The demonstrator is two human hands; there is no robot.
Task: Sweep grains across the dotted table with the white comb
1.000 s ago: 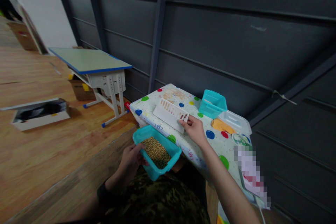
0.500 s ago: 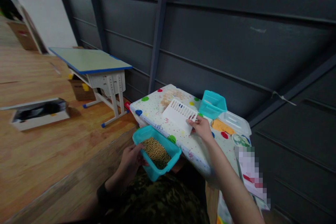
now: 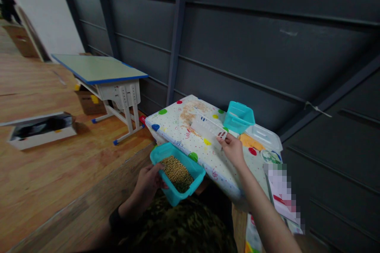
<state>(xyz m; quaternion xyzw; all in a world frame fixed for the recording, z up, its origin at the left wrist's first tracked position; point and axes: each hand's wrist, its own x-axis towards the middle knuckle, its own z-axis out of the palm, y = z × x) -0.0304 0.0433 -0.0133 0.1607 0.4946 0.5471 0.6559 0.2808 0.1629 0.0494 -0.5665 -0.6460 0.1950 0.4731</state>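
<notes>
My left hand (image 3: pixel 150 182) grips the near rim of a teal plastic tub (image 3: pixel 190 165) full of small tan beans (image 3: pixel 177 172), held below the front edge of a small table covered in a white cloth with coloured dots (image 3: pixel 175 124). My right hand (image 3: pixel 232 148) pinches one end of a white slotted plastic scraper (image 3: pixel 208 128), which stands on edge on the cloth. Loose tan grains (image 3: pixel 190 114) lie scattered on the cloth just beyond the scraper.
A second teal tub (image 3: pixel 239 117) and a clear lidded box (image 3: pixel 265 136) stand at the table's far side by the dark panelled wall. A green-topped desk (image 3: pixel 97 69) and an open white box (image 3: pixel 38 129) are on the wooden floor to the left. Papers (image 3: pixel 282 197) lie at the right.
My right hand has carried the white scraper from the table's near side toward the far side and tipped it from lying flat onto its edge. The left hand and bean tub have stayed put.
</notes>
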